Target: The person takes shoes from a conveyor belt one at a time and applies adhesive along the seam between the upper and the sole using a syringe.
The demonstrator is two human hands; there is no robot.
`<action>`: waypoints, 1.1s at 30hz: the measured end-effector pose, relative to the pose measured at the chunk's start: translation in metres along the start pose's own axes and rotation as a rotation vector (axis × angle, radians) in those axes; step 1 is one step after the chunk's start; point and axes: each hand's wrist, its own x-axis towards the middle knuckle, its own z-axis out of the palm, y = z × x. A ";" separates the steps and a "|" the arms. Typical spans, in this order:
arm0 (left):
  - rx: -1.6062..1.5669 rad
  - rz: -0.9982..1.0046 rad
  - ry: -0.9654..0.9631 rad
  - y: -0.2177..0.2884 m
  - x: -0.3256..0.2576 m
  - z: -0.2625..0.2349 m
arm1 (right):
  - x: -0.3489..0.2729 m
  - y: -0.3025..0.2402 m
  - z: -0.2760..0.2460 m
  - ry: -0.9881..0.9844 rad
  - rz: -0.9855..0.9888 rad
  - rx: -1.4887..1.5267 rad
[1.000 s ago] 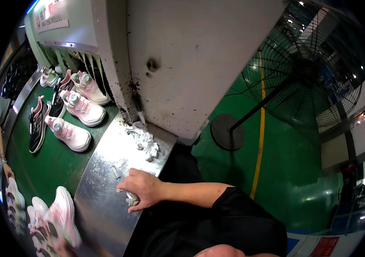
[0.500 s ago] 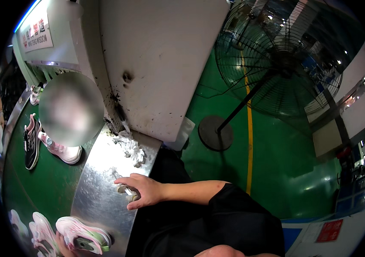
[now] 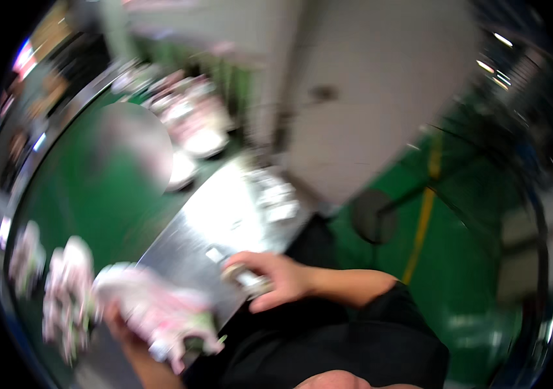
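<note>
In my left hand (image 3: 119, 322) is a pink-and-white sneaker (image 3: 153, 301) with green at the heel, lifted over the metal tabletop (image 3: 179, 243) and tilted. The fingers are partly hidden behind the shoe. My right hand (image 3: 277, 277) curls round a small beige-and-white object (image 3: 247, 280), whose kind I cannot make out through the blur. Just beyond its fingers a small pale patch (image 3: 216, 255) shows against the metal. Crumpled white material (image 3: 275, 194) lies on the metal farther off.
A green conveyor belt (image 3: 78, 201) curves along the left. On it stand pink sneakers, near (image 3: 69, 298) and far (image 3: 195, 123). A grey machine panel (image 3: 367, 84) rises beyond the tabletop. To the right, a dark stand base (image 3: 375, 217) rests on the green floor.
My view has swung left. The sneaker in my left hand has risen and moved inward over the metal tabletop. My right hand still holds the small object.
</note>
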 end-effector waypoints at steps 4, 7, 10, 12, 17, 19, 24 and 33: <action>0.101 0.068 0.019 -0.050 0.021 0.037 | -0.009 -0.001 -0.041 -0.056 0.021 0.423; -0.096 0.059 -0.112 -0.043 0.014 0.022 | 0.008 -0.009 -0.009 -0.043 -0.119 0.539; -0.205 0.096 -0.166 -0.051 0.004 0.013 | 0.027 -0.017 0.015 -0.105 -0.136 0.640; -0.103 0.164 -0.277 -0.061 0.011 0.009 | 0.042 -0.020 0.018 -0.169 -0.137 0.648; -0.071 0.210 -0.335 -0.055 0.012 0.011 | 0.056 -0.020 0.025 -0.221 -0.065 0.674; 0.001 0.253 -0.383 -0.055 0.012 0.013 | 0.056 -0.020 0.025 -0.232 -0.050 0.666; -0.007 0.236 -0.404 -0.050 0.010 0.017 | 0.054 -0.018 0.026 -0.259 -0.083 0.705; 0.019 0.231 -0.351 -0.052 0.008 0.016 | 0.051 -0.017 0.023 -0.229 -0.014 0.733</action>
